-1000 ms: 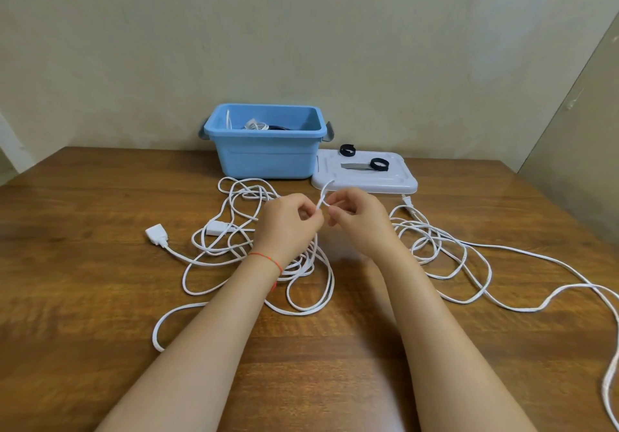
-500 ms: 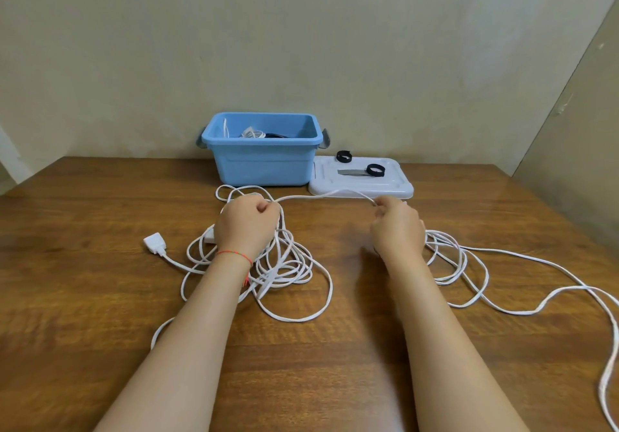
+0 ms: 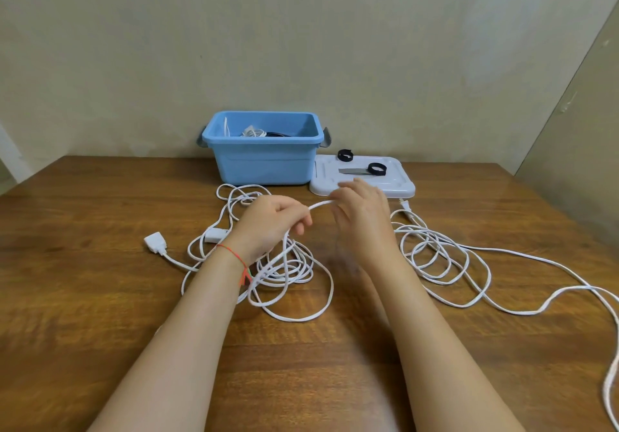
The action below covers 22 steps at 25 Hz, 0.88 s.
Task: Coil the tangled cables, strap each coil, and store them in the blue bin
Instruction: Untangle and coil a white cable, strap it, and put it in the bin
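A long white cable (image 3: pixel 445 257) lies tangled over the wooden table (image 3: pixel 100 281), with loops on both sides of my arms. My left hand (image 3: pixel 271 224) is shut on a bundle of its loops, which hang down from the fist. My right hand (image 3: pixel 363 217) pinches the same cable a short way to the right, and a short arc of cable spans between the two hands. The blue bin (image 3: pixel 264 160) stands at the back against the wall with some cables inside. Two black straps (image 3: pixel 376 169) lie on the white lid (image 3: pixel 395 187) beside the bin.
A white socket end (image 3: pixel 154 241) of the cable rests to the left, and a plug (image 3: pixel 405 205) lies near the lid. The cable trails off toward the table's right edge (image 3: pixel 606 381). A wall stands close behind the bin.
My hands spread apart, drawing cable out between them, then came close together again. The bundle hanging from my left hand has gained a loop.
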Available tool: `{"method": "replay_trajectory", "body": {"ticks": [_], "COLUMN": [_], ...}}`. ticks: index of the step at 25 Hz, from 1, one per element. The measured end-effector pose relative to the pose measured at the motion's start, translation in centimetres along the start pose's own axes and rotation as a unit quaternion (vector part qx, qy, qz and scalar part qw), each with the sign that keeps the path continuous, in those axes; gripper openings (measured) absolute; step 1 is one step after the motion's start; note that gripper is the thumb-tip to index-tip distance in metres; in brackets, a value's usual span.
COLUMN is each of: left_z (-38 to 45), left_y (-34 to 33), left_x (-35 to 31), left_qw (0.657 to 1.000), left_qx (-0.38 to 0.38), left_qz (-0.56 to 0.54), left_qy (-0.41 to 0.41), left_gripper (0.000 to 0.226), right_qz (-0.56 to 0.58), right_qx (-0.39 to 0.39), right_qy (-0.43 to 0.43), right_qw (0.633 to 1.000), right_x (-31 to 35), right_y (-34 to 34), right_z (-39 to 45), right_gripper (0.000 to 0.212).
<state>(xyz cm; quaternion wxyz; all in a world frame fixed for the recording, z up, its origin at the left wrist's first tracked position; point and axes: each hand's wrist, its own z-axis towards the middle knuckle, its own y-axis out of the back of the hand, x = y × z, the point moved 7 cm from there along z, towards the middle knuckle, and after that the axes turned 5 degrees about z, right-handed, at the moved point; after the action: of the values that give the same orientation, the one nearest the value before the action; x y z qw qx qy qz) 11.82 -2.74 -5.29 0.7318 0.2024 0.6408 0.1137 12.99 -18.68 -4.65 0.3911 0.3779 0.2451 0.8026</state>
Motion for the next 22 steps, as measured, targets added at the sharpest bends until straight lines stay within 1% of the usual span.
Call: {"method": "replay_trajectory", "body": {"ticks": [1, 2, 4, 6, 9, 11, 12, 13, 15, 16, 17, 18, 19, 20, 21, 22], "left_z": [0.0, 0.0, -0.2, -0.3, 0.4, 0.7, 0.7, 0.8, 0.7, 0.7, 0.7, 0.6, 0.6, 0.6, 0.6, 0.7], "left_y": [-0.1, -0.1, -0.5, -0.8, 0.1, 1.0, 1.5, 1.9, 2.3, 2.5, 2.7, 2.9, 3.1, 3.1, 3.1, 2.9], "left_x": [0.0, 0.0, 0.0, 0.4, 1.7, 2.3, 2.4, 2.6, 3.0, 3.3, 3.7, 4.1, 4.5, 4.8, 4.9, 4.9], "left_qw": [0.998, 0.994, 0.993, 0.995, 0.998, 0.995, 0.993, 0.990, 0.987, 0.986, 0.981, 0.971, 0.962, 0.957, 0.955, 0.953], "left_qx": [0.019, 0.040, 0.079, 0.083, 0.007, -0.054, -0.084, -0.108, -0.135, -0.146, -0.157, -0.168, -0.178, -0.182, -0.177, -0.168], "left_qz": [-0.067, -0.105, -0.088, -0.042, 0.017, 0.052, 0.065, 0.074, 0.050, 0.003, -0.058, -0.117, -0.154, -0.171, -0.182, -0.198], "left_qy": [0.002, 0.001, -0.003, 0.020, 0.066, 0.064, 0.057, 0.053, 0.063, 0.081, 0.103, 0.124, 0.138, 0.148, 0.153, 0.154], "left_gripper": [0.025, 0.024, 0.016, 0.012, 0.010, 0.007, 0.009, 0.013, 0.021, 0.024, 0.024, 0.022, 0.018, 0.014, 0.012, 0.013], "right_qz": [0.012, 0.028, 0.057, 0.068, 0.061, 0.064, 0.088, 0.136, 0.249, 0.283, 0.293, 0.268, 0.199, 0.096, -0.018, -0.114], "right_qx": [0.015, 0.024, 0.004, -0.033, -0.089, -0.109, -0.113, -0.112, -0.108, -0.099, -0.078, -0.046, -0.005, 0.045, 0.087, 0.114], "right_qy": [-0.007, -0.015, -0.040, -0.085, -0.167, -0.187, -0.197, -0.212, -0.225, -0.218, -0.206, -0.196, -0.196, -0.213, -0.253, -0.295], "right_qw": [1.000, 0.999, 0.998, 0.993, 0.980, 0.974, 0.970, 0.961, 0.936, 0.929, 0.930, 0.942, 0.960, 0.971, 0.963, 0.942], "right_x": [-0.4, -0.7, -1.2, -2.4, -4.9, -6.0, -6.2, -6.2, -5.7, -5.2, -4.6, -4.2, -4.2, -4.6, -5.6, -6.5], "right_y": [-0.2, -0.4, 0.3, 1.4, 3.1, 3.8, 4.0, 4.0, 3.6, 3.4, 3.0, 2.6, 2.0, 1.6, 1.5, 2.0], "right_z": [0.0, -0.1, -0.2, -0.2, -0.5, -0.5, -0.6, -0.6, -0.6, -0.6, -0.6, -0.5, -0.5, -0.7, -0.9, -1.3], "right_gripper": [0.013, 0.012, 0.015, 0.018, 0.019, 0.019, 0.019, 0.019, 0.018, 0.018, 0.019, 0.020, 0.022, 0.025, 0.028, 0.029]}}
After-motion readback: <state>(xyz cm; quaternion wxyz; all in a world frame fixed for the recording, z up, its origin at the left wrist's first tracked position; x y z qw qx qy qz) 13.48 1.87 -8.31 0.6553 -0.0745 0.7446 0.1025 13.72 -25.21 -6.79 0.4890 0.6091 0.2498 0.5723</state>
